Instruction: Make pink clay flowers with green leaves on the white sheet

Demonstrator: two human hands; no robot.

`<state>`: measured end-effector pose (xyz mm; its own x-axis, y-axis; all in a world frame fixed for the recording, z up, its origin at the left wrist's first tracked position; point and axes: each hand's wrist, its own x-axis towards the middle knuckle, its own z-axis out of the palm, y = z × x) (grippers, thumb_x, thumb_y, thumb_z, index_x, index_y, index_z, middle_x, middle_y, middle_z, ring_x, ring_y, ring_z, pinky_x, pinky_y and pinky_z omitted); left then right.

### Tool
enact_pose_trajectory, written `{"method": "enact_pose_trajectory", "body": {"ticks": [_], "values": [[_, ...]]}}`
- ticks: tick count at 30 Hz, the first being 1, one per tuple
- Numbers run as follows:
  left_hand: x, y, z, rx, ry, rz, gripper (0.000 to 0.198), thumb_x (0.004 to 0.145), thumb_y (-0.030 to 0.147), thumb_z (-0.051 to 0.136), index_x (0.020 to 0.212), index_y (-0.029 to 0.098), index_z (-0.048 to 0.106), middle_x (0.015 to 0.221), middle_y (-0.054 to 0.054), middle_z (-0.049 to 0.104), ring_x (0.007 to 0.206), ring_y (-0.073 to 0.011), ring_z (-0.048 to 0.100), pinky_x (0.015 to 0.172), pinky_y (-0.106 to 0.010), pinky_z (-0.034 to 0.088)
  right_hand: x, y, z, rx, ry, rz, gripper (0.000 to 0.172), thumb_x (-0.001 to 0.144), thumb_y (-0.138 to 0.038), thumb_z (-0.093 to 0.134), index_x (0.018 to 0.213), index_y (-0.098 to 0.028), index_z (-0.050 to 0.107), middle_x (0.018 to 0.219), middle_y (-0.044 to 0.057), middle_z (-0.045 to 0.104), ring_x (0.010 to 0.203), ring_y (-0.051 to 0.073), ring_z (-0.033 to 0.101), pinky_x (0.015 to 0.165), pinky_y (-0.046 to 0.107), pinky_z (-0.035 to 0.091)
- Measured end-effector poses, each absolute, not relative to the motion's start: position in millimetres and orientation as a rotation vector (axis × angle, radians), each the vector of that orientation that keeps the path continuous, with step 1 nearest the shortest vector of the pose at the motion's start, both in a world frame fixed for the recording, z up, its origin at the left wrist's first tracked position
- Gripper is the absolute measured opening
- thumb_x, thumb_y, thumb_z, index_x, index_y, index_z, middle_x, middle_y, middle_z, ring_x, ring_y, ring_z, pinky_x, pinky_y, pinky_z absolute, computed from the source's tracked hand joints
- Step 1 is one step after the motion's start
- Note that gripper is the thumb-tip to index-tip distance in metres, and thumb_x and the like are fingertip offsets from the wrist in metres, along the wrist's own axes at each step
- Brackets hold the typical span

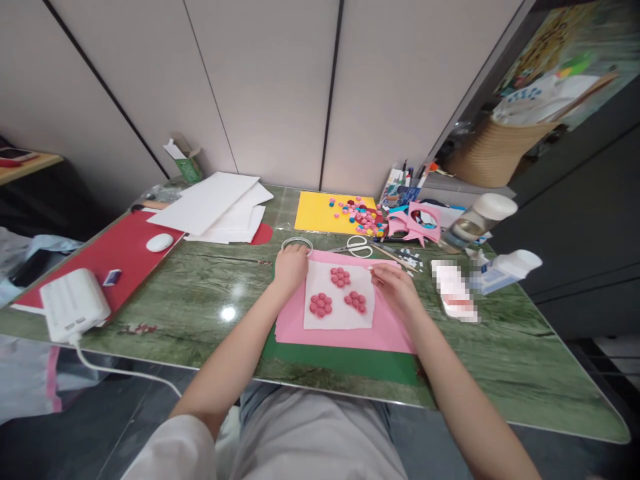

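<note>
A white square sheet (340,310) lies on a pink sheet (350,332), which rests on a green sheet (345,360) on the table. Three red flower-like clusters (340,277) of small round pieces sit on the white sheet. My left hand (291,265) rests knuckles-up at the white sheet's far left corner, fingers curled down onto it. At the far right corner my right hand (395,283) pinches the edge of the white sheet with thumb and fingers.
A tape ring (297,243) and white scissors (356,247) lie just beyond the hands. A yellow sheet (320,213) with several small coloured pieces is behind. White sheets (215,207), a mouse (160,242), a white box (75,303) sit left; bottles (480,223) right.
</note>
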<state>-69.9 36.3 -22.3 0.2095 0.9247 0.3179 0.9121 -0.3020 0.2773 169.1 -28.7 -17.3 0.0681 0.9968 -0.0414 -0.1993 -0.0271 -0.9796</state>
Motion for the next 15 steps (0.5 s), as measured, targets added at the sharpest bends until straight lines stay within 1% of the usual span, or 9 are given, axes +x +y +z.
{"method": "enact_pose_trajectory", "body": {"ticks": [3, 5, 7, 8, 12, 15], "values": [[-60.2, 24.8, -13.4, 2.366, 1.691, 0.865, 0.022, 0.076, 0.016, 0.048, 0.095, 0.017, 0.059, 0.102, -0.012, 0.059, 0.101, -0.0255, 0.05, 0.081, -0.037, 0.037, 166.4, -31.8, -15.1, -1.132, -1.072, 1.256, 0.012, 0.067, -0.025, 0.065, 0.077, -0.021, 0.067, 0.078, 0.002, 0.061, 0.064, 0.011, 0.051, 0.063, 0.026, 0.042], [-50.7, 14.8, -7.6, 2.23, 1.435, 0.963, 0.022, 0.076, 0.021, 0.051, 0.096, 0.018, 0.06, 0.101, -0.009, 0.06, 0.098, -0.0222, 0.052, 0.083, -0.035, 0.038, 163.6, -34.7, -13.2, -1.141, -1.182, 1.2, 0.014, 0.068, -0.025, 0.064, 0.081, -0.022, 0.068, 0.084, 0.002, 0.061, 0.071, 0.013, 0.053, 0.067, 0.028, 0.042], [-40.9, 4.9, -4.7, 1.966, 1.165, 0.943, 0.019, 0.077, 0.027, 0.052, 0.09, 0.018, 0.063, 0.094, -0.006, 0.063, 0.087, -0.0178, 0.056, 0.076, -0.03, 0.042, 160.6, -37.6, -10.8, -1.143, -1.313, 1.132, 0.016, 0.069, -0.025, 0.062, 0.084, -0.023, 0.068, 0.089, 0.003, 0.061, 0.08, 0.016, 0.054, 0.071, 0.029, 0.042], [-36.5, 0.4, -4.4, 1.825, 1.053, 0.903, 0.021, 0.077, 0.03, 0.053, 0.09, 0.018, 0.064, 0.093, -0.006, 0.064, 0.084, -0.0169, 0.057, 0.074, -0.028, 0.043, 159.4, -38.8, -9.5, -1.142, -1.374, 1.105, 0.017, 0.07, -0.025, 0.061, 0.085, -0.024, 0.068, 0.09, 0.003, 0.061, 0.084, 0.017, 0.054, 0.073, 0.03, 0.042], [-25.9, -11.2, -6.5, 1.361, 0.81, 0.822, 0.028, 0.072, 0.034, 0.06, 0.091, 0.014, 0.065, 0.091, -0.008, 0.066, 0.085, -0.018, 0.059, 0.077, -0.029, 0.043, 157.0, -40.9, -6.0, -1.151, -1.544, 1.034, 0.02, 0.073, -0.024, 0.058, 0.091, -0.026, 0.068, 0.087, 0.003, 0.059, 0.085, 0.018, 0.054, 0.076, 0.031, 0.042], [-24.3, -13.4, -7.5, 1.232, 0.789, 0.868, 0.029, 0.068, 0.034, 0.064, 0.087, 0.013, 0.067, 0.088, -0.008, 0.067, 0.084, -0.0183, 0.059, 0.077, -0.03, 0.042, 156.3, -41.1, -5.8, -1.178, -1.605, 0.981, 0.022, 0.075, -0.023, 0.056, 0.093, -0.027, 0.068, 0.086, 0.003, 0.058, 0.084, 0.018, 0.054, 0.073, 0.031, 0.042]]}}
